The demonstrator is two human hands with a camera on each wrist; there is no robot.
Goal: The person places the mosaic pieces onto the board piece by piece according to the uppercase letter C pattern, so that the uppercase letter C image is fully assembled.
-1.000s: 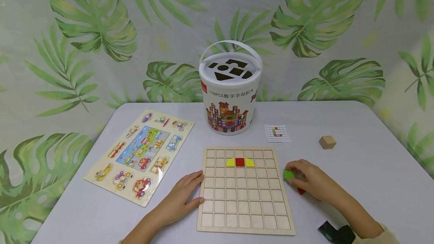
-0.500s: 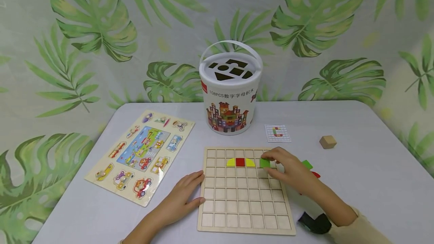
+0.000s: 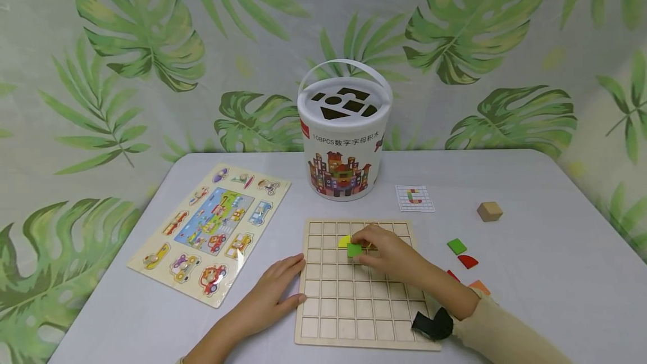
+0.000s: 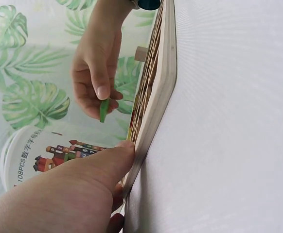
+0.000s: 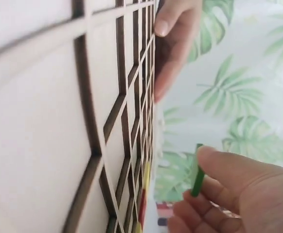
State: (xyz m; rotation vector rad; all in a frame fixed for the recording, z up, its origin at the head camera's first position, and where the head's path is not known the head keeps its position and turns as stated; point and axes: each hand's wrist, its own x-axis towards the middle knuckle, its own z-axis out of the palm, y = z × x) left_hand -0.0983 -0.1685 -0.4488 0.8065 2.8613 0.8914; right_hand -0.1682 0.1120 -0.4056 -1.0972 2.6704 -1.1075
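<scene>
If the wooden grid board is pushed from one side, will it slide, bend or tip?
The flat wooden grid board looks stiff, so it probably would not bend. Lying flat on the smooth grey table, it likely slides rather than tips; the left hand resting at its edge probably steadies it.

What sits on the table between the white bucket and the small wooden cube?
In the head view, a small pattern card lies between the bucket and the cube.
</scene>
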